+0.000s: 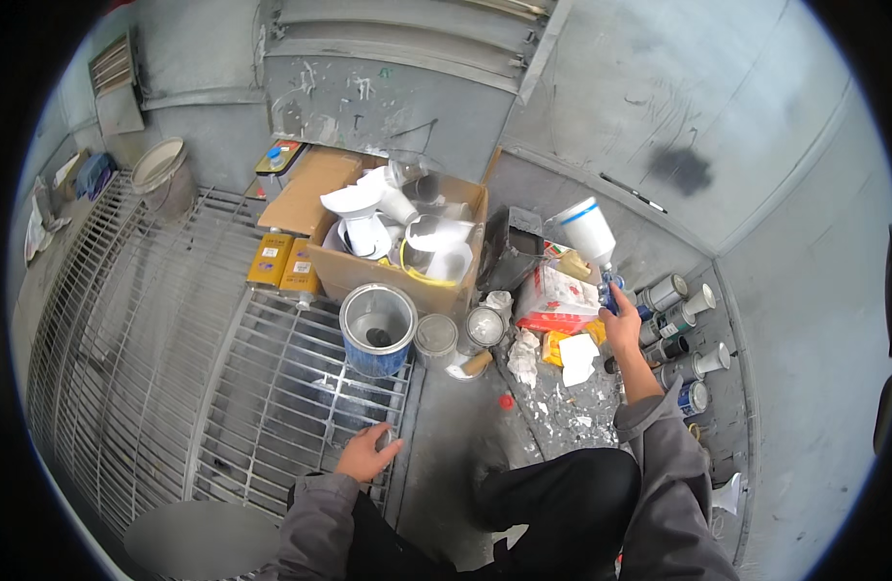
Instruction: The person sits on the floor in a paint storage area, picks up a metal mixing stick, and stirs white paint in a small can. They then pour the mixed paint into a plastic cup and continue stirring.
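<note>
My right hand [620,320] is closed round the blue handle of a spray gun [608,276]. A white cup [588,230] with a blue band sits on top of the gun, tilted up and to the left. Below it stands a white and red box [554,298], just left of the hand. My left hand [368,453] is low over the metal grating [262,387], its fingers curled about a small greyish thing that I cannot make out. Farther off, beyond that hand, an opened blue can [378,334] stands on the grating.
A cardboard box [368,276] heaped with white cups and clear containers stands ahead. Yellow tins [270,259] flank it on the left, small cans [436,335] in front. Several cans [664,292] line the right wall. A bucket [165,179] stands far left. White paper [578,358] lies on the paint-spotted floor.
</note>
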`<state>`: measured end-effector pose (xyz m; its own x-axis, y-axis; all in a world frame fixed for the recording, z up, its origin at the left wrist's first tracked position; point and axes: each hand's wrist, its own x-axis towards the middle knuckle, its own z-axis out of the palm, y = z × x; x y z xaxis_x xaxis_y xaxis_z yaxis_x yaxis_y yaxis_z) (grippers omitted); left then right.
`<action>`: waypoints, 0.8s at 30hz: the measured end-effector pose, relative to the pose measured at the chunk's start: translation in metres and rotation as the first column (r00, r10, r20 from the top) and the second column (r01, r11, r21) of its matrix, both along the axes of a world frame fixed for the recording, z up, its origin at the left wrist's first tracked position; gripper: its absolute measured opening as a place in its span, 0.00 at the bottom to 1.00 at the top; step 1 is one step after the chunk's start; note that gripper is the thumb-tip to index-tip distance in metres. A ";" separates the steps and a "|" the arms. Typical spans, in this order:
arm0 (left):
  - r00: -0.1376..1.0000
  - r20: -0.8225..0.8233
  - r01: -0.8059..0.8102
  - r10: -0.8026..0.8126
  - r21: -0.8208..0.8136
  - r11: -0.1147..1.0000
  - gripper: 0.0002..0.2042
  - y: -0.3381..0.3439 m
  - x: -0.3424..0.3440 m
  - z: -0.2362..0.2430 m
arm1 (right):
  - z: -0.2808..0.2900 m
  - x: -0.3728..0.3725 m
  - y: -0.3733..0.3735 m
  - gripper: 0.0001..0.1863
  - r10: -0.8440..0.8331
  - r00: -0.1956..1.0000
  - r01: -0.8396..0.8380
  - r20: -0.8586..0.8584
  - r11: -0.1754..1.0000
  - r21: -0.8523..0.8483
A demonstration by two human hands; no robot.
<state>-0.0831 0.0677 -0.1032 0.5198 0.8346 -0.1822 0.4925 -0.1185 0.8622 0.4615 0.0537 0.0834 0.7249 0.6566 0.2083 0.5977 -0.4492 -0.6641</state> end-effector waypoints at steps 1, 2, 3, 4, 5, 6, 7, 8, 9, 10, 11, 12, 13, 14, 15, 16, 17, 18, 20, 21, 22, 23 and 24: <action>1.000 -0.006 -0.004 0.004 -0.001 1.000 0.30 0.001 0.001 -0.002 | -0.003 0.006 0.001 0.36 -0.039 0.995 0.048 0.086 0.993 -0.109; 1.000 -0.007 -0.012 0.012 -0.002 1.000 0.30 0.003 0.003 -0.004 | -0.004 0.011 0.003 0.36 -0.074 0.981 0.113 0.182 0.971 -0.213; 0.999 -0.035 -0.019 0.019 -0.018 1.000 0.30 0.002 0.003 -0.005 | -0.007 0.012 0.006 0.34 -0.093 0.967 0.153 0.236 0.956 -0.250; 0.999 -0.042 -0.021 0.019 -0.036 0.999 0.30 0.001 0.005 -0.006 | -0.007 0.012 0.009 0.33 -0.077 0.953 0.162 0.293 0.948 -0.275; 0.999 -0.042 -0.017 0.015 -0.049 0.999 0.30 0.001 0.006 -0.007 | -0.007 0.011 0.013 0.32 -0.074 0.932 0.189 0.356 0.936 -0.299; 0.999 -0.033 -0.018 0.016 -0.045 0.999 0.30 0.001 0.006 -0.007 | -0.005 0.008 0.018 0.31 -0.070 0.907 0.215 0.416 0.926 -0.312; 0.998 -0.065 0.004 -0.008 -0.058 0.998 0.30 0.000 0.007 -0.008 | -0.001 0.006 0.021 0.31 -0.025 0.881 0.208 0.473 0.918 -0.338; 0.996 -0.087 0.023 -0.027 -0.055 0.998 0.31 0.000 0.006 -0.008 | 0.004 0.004 0.024 0.31 0.007 0.860 0.217 0.511 0.900 -0.377; 0.994 -0.102 0.038 -0.043 -0.043 0.998 0.31 -0.001 0.005 -0.007 | 0.010 0.003 0.030 0.32 0.031 0.841 0.235 0.540 0.878 -0.416; 0.992 -0.112 0.046 -0.052 -0.058 0.997 0.31 0.000 0.004 -0.007 | 0.016 0.002 0.036 0.33 0.055 0.817 0.252 0.575 0.862 -0.440; 0.992 -0.111 0.048 -0.055 -0.065 0.997 0.32 -0.001 0.003 -0.007 | 0.023 0.001 0.040 0.33 0.097 0.785 0.260 0.612 0.845 -0.467; 0.994 -0.096 0.048 -0.054 -0.058 0.997 0.32 -0.001 0.002 -0.007 | 0.029 0.000 0.045 0.32 0.123 0.757 0.274 0.642 0.832 -0.483; 0.992 -0.114 0.039 -0.047 -0.075 0.996 0.33 -0.002 0.000 -0.008 | 0.033 -0.003 0.049 0.32 0.146 0.720 0.295 0.678 0.820 -0.490; 0.992 -0.121 0.029 -0.039 -0.080 0.996 0.33 -0.002 -0.001 -0.008 | 0.037 -0.004 0.053 0.31 0.167 0.682 0.318 0.712 0.809 -0.494; 0.992 -0.123 0.017 -0.025 -0.068 0.998 0.34 -0.002 -0.003 -0.008 | 0.042 -0.006 0.059 0.33 0.185 0.653 0.335 0.735 0.799 -0.499; 0.992 -0.124 0.018 -0.029 -0.086 0.996 0.34 -0.002 -0.005 -0.008 | 0.045 -0.007 0.063 0.33 0.200 0.632 0.331 0.749 0.804 -0.493; 0.993 -0.119 0.017 -0.028 -0.086 0.996 0.34 -0.002 -0.006 -0.009 | 0.048 -0.010 0.066 0.32 0.214 0.610 0.326 0.763 0.810 -0.488; 0.993 -0.112 0.014 -0.023 -0.082 0.997 0.34 -0.002 -0.008 -0.010 | 0.051 -0.013 0.069 0.32 0.235 0.577 0.334 0.783 0.807 -0.488; 0.990 -0.140 0.020 -0.030 -0.071 0.997 0.34 -0.002 -0.011 -0.012 | 0.057 -0.019 0.077 0.29 0.246 0.548 0.328 0.799 0.816 -0.476; 0.988 -0.149 0.021 -0.029 -0.050 0.999 0.35 -0.002 -0.013 -0.013 | 0.060 -0.023 0.079 0.29 0.256 0.518 0.333 0.816 0.819 -0.468; 0.987 -0.158 0.025 -0.035 -0.065 0.998 0.35 -0.002 -0.014 -0.014 | 0.064 -0.027 0.082 0.29 0.271 0.489 0.351 0.829 0.809 -0.472; 0.986 -0.163 0.025 -0.036 -0.066 0.998 0.35 -0.002 -0.014 -0.016 | 0.069 -0.030 0.084 0.28 0.272 0.491 0.326 0.827 0.823 -0.464; 0.986 -0.165 0.024 -0.034 -0.057 0.998 0.35 -0.002 -0.014 -0.017 | 0.075 -0.032 0.087 0.27 0.279 0.496 0.314 0.822 0.825 -0.469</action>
<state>-0.0972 0.0653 -0.1204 0.5023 0.8062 -0.3126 0.6265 -0.0901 0.7742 0.4297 0.1407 0.1581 0.3971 0.8464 0.3549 0.6929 -0.5301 0.4887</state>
